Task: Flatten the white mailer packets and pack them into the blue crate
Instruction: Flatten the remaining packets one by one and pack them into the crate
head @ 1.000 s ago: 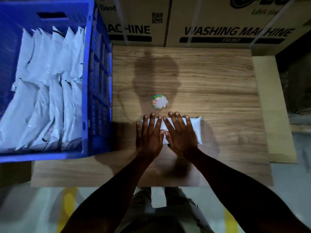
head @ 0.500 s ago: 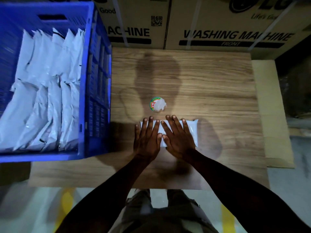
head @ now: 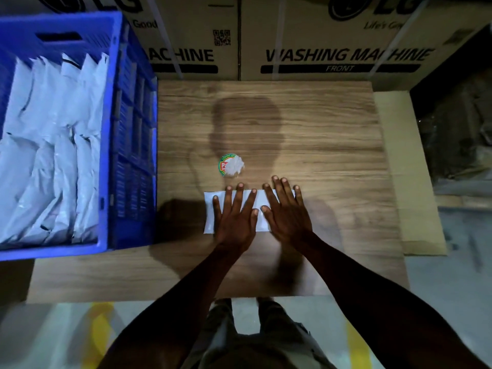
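Seen from above, a person stands at the near edge of a wooden table (head: 306,123). Both bare hands lie flat, side by side, on a white mailer packet (head: 210,209) near the middle of the table. The left hand (head: 235,217) presses the packet's left part with fingers straight and spread. The right hand (head: 286,211) presses its right part, fingers also straight and spread, fingertips reaching past the packet's far edge. Neither hand grips anything.

Just beyond the packet sits a small round sticker (head: 230,165), partly torn. At the left stands a blue crate (head: 117,129), holding many white packets (head: 53,142) stood on edge in rows. Cardboard boxes (head: 319,43) printed "WASHING MACHINE" line the far side.
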The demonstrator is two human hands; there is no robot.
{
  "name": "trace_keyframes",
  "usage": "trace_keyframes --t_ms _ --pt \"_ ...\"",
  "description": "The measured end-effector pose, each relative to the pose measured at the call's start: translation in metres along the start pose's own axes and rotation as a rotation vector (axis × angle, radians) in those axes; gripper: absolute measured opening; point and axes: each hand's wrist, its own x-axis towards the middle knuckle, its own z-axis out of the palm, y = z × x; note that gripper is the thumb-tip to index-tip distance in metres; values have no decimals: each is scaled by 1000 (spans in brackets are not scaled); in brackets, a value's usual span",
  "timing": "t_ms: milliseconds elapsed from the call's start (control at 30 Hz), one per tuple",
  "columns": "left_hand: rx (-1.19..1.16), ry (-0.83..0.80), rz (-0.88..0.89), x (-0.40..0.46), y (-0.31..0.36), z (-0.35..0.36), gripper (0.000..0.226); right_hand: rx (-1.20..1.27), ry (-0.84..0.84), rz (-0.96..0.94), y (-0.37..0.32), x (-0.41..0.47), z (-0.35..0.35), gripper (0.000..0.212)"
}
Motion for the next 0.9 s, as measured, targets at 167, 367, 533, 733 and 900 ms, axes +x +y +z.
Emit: trace_keyframes --t_ms 167,367,533,733,900 --pt "5 -5 8 0 1 1 54 22 31 -7 1 -3 5 64" --pt "1 4 15 1 -1 4 54 17 30 -9 1 0 2 64" --pt "-43 -36 13 2 0 -2 54 24 -2 -16 3 1 2 65" --pt "-97 -7 28 4 -21 -13 54 48 95 -52 -21 5 -14 63" --pt "-68 39 62 -15 -43 -3 55 43 70 -121 -30 -1 8 62"
